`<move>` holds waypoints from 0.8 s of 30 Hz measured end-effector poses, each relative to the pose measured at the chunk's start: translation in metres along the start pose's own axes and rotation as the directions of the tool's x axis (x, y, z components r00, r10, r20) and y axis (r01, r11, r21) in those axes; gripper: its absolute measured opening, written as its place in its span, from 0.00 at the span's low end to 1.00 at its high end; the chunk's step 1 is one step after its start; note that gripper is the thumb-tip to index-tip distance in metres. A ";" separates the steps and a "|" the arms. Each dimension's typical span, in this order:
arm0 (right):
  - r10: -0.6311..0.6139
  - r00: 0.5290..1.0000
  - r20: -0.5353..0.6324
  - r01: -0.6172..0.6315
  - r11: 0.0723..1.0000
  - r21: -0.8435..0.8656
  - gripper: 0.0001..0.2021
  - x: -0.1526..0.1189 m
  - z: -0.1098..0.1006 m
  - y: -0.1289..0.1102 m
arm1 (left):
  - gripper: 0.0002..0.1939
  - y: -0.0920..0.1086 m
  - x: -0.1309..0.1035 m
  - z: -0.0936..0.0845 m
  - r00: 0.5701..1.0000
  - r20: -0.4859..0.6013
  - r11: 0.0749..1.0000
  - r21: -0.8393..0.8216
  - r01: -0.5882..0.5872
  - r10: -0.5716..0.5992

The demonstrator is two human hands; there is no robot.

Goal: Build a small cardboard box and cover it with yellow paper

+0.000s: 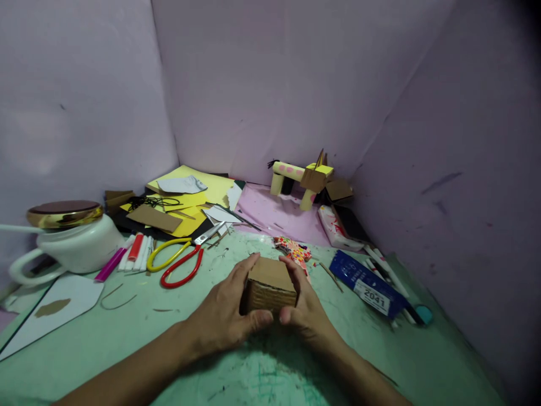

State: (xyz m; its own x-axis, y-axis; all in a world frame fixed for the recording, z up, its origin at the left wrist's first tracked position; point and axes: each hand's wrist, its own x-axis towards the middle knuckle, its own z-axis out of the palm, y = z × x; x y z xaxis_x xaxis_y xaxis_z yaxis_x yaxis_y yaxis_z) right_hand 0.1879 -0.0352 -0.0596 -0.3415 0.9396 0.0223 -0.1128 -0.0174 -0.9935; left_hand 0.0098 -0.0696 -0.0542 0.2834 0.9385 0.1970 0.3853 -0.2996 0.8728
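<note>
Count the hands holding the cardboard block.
2: the left hand on the left side of the block, the right hand on its right side.

We see a small, brown, block-shaped corrugated cardboard box [273, 282], its flat top facing up, held level between two bare hands [270, 307].
</note>
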 end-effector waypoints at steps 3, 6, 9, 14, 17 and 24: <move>-0.021 1.000 -0.019 0.021 1.000 -0.023 0.56 0.000 0.002 -0.002 | 0.38 0.002 0.000 -0.001 0.999 -0.024 0.999 0.035 -0.028 0.029; -0.035 0.999 -0.038 0.033 0.999 -0.032 0.55 -0.001 0.003 -0.005 | 0.37 0.003 -0.001 -0.001 0.998 -0.031 0.997 0.049 -0.057 0.059; -0.037 0.999 -0.039 0.035 0.999 -0.031 0.53 -0.002 0.004 -0.006 | 0.36 0.004 -0.002 0.001 0.996 -0.024 0.995 0.049 -0.082 0.083; -0.050 0.999 -0.021 0.049 0.998 -0.032 0.51 -0.004 0.002 -0.004 | 0.34 0.004 -0.004 0.002 0.995 -0.023 0.994 0.051 -0.100 0.101; -0.051 0.999 -0.008 0.050 0.998 -0.036 0.51 -0.005 0.001 -0.004 | 0.31 0.006 -0.004 0.000 0.992 -0.038 0.993 0.001 -0.121 0.120; -0.039 0.999 0.029 0.039 0.999 0.002 0.55 -0.003 0.001 -0.002 | 0.39 0.008 0.000 0.000 0.995 -0.084 0.977 -0.213 0.029 -0.048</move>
State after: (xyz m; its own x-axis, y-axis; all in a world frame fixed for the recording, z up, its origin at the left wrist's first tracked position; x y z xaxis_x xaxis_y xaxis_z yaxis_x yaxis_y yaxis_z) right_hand 0.1883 -0.0387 -0.0578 -0.3635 0.9294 0.0641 -0.1274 0.0186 -0.9917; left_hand 0.0130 -0.0718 -0.0472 0.1901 0.9629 0.1916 0.1971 -0.2286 0.9533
